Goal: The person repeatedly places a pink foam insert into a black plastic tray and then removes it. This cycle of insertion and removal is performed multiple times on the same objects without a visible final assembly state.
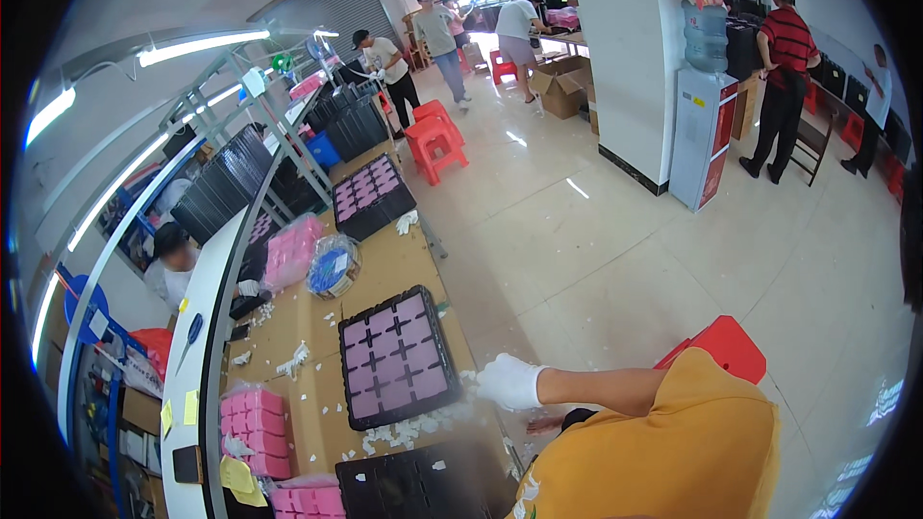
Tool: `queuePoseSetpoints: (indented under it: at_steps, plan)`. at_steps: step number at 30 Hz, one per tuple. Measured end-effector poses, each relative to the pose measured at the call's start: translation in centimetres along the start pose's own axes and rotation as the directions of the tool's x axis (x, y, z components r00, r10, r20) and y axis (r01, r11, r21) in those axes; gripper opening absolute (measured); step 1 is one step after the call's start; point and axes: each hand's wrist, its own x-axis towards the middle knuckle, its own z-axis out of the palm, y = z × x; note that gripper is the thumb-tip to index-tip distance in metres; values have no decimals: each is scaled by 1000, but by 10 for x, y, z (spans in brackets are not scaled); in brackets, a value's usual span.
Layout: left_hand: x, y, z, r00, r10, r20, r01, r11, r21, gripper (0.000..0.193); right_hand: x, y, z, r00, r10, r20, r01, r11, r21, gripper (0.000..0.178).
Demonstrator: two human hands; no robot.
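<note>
At the table edge, gloved right hand point(510, 382) loosely closed, grip unclear, beside black tray point(396, 356).

Workshop hall. Glossy pale tiled floor point(615, 250) with glare patches. White square pillar point(620, 48) mid-room, water dispenser point(702, 125) just beside it. Red plastic stools point(435, 139) far left of centre. Fluorescent tube lights point(197, 46) over the long desk point(288, 327) at left. Grey roller shutter point(327, 10) at far wall.
</note>
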Motion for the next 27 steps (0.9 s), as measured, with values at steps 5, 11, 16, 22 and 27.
queuePoseSetpoints:
  at_steps: [5, 11, 16, 22, 27]
  plan:
    - [0, 3, 3, 999, 7, -35, -6, 999, 38, 27, -18, 2, 4, 999, 43, -29, -44, 999, -17, 13]
    - [1, 5, 6, 1000, 18, -4, -18, 997, 77, 27, -33, 3, 14, 997, 69, -37, -70, 996, -49, 10]
    - [-5, 3, 12, 995, 31, -90, -26, 998, 61, 24, -47, 1, 17, 998, 59, -6, -59, 993, -104, 10]
    - [-12, 14, 0, 997, -3, -83, 6, 999, 37, 26, -46, -2, 28, 999, 6, 33, -3, 996, -93, 12]
    - [17, -3, 9, 994, 29, -107, -25, 999, 38, 24, -31, -14, 12, 995, -62, -78, 62, 998, -7, 11]
